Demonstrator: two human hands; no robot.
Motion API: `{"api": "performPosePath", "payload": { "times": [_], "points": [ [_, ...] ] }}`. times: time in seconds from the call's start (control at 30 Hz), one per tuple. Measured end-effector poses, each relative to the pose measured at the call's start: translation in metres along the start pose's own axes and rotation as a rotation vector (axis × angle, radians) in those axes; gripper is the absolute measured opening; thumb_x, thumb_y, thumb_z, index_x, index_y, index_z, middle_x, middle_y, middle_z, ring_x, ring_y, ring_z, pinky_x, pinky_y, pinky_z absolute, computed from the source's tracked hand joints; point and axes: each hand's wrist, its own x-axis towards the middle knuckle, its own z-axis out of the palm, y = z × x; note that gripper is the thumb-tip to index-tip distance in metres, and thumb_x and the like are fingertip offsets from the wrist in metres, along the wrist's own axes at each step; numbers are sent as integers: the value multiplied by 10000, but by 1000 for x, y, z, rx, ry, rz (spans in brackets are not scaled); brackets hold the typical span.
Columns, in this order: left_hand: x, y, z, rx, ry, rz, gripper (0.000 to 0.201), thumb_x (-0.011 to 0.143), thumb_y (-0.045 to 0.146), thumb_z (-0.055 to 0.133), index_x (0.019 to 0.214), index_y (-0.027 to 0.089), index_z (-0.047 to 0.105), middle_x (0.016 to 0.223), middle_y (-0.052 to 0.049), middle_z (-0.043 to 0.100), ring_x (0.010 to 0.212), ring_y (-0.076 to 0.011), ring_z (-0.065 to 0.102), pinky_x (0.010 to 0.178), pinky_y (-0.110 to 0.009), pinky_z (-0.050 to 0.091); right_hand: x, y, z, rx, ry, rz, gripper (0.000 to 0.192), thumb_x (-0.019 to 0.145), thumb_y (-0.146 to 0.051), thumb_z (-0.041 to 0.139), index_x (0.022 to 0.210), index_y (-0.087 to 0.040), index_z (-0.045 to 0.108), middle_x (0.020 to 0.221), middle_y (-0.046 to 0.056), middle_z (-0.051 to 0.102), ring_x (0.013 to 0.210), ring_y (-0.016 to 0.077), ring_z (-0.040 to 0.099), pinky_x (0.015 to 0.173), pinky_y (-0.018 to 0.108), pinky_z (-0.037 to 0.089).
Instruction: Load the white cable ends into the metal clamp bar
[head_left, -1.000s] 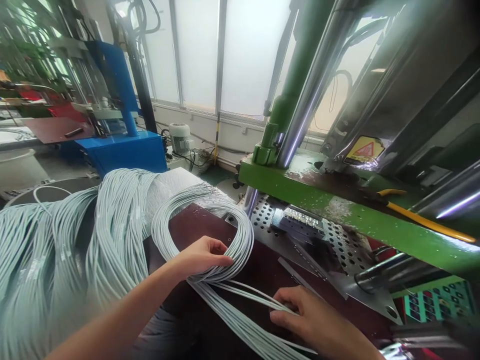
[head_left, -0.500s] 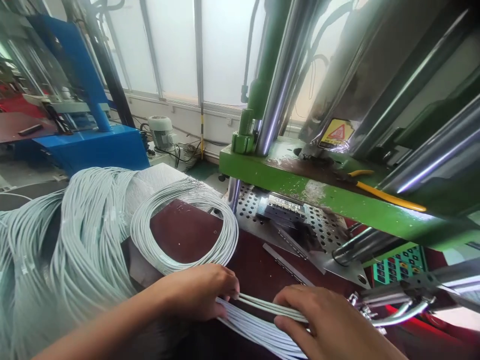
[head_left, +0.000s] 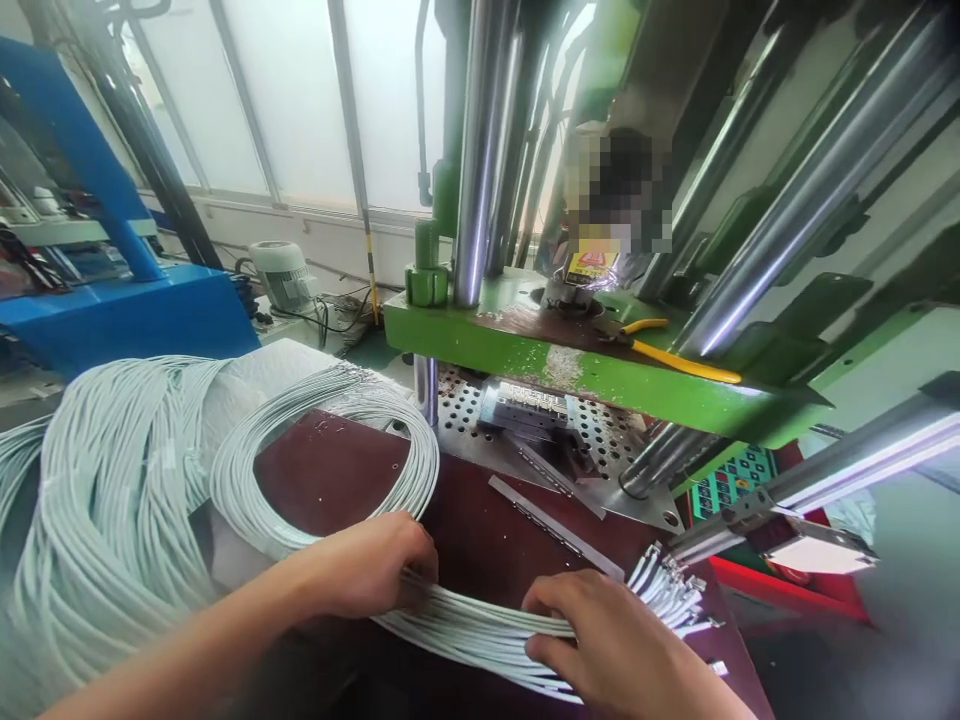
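A bundle of pale, thin cables [head_left: 480,628] stretches between my hands over the dark red tabletop [head_left: 322,470]. My left hand [head_left: 367,568] is closed around the upper cables of the bundle, its fingertips partly hidden. My right hand [head_left: 611,635] grips the same cables between thumb and fingers farther to the right. Past its knuckles, cable ends with small metal connectors [head_left: 679,595] fan out at the table edge. Behind my left hand lies a round coil of the same cable [head_left: 424,465].
Larger cable bundles [head_left: 127,480] are heaped on the left. Two slotted metal strips, one nearer [head_left: 559,527], lie before a green press [head_left: 480,345]. Yellow-handled pliers [head_left: 675,360] rest on the press plate. A metal arm [head_left: 862,470] juts in from the right.
The view has turned right, so the scene sits further left. The few cables held above the bundle now run close along it. The connector ends beyond my right hand have come into sight.
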Motion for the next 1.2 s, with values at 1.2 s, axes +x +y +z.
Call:
{"api": "performPosePath", "payload": {
  "times": [1.2],
  "points": [
    [24,120,10,-293,-89,134,297,907,426,475,778,194,610,626,75,477,588,-87,409,506,-204,279,-79,14,-42,-121,1086,-198,101,860,-213,592,949,-260,601,794,0,648,647,151,580,620,275,440]
  ]
}}
